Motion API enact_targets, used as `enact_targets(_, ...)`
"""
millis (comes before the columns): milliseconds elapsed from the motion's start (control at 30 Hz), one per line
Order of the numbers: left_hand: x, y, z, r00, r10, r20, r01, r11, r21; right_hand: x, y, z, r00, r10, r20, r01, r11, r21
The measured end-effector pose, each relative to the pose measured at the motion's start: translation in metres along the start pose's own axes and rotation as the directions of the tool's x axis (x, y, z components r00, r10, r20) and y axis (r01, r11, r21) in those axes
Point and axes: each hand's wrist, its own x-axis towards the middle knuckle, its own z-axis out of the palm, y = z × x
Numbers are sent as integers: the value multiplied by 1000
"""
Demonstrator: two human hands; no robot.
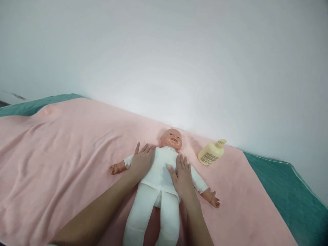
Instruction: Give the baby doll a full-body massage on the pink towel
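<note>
A baby doll [164, 167] in a white top and white trousers lies on its back, head toward the wall and arms spread out. My left hand [142, 160] rests with fingers stretched on the doll's shoulder and upper arm at the left side of its chest. On the other side, my right hand [183, 176] lies flat along the edge of the chest, thumb pointing inward over the white top. Neither hand grips anything. Parts of the doll's upper arms are hidden beneath my hands, and its feet fall outside the view.
A pale yellow pump bottle [211, 152] stands right of the doll's head, slightly tilted in view. Under everything spreads a wrinkled pink blanket [77, 147], with a green cover [287, 184] showing at both sides. A white wall [164, 61] rises behind.
</note>
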Motion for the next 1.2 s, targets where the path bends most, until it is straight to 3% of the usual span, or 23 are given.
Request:
enact_targets(233,0,0,-1,1000,-2,7,3,1000,-13,3,8,-2,996,-2,-84,15,989,146)
enact_targets(500,0,1,-1,1000,14,-16,-15,1000,-14,5,9,1,994,-16,-112,32,989,147)
enact_targets(700,3,1,-2,997,51,-64,-58,992,-111,3,8,3,973,-18,-229,82,959,273)
enact_targets(900,6,2,-8,989,33,-141,-63,976,-209,-12,2,0,907,68,-416,137,886,443)
enact_targets(1067,3,-2,-19,968,-28,-250,-41,963,-267,-41,2,-2,837,209,-505,101,849,518)
enact_targets(1200,-7,-17,-31,934,-84,-348,-12,964,-266,-74,7,-2,739,331,-587,17,862,507)
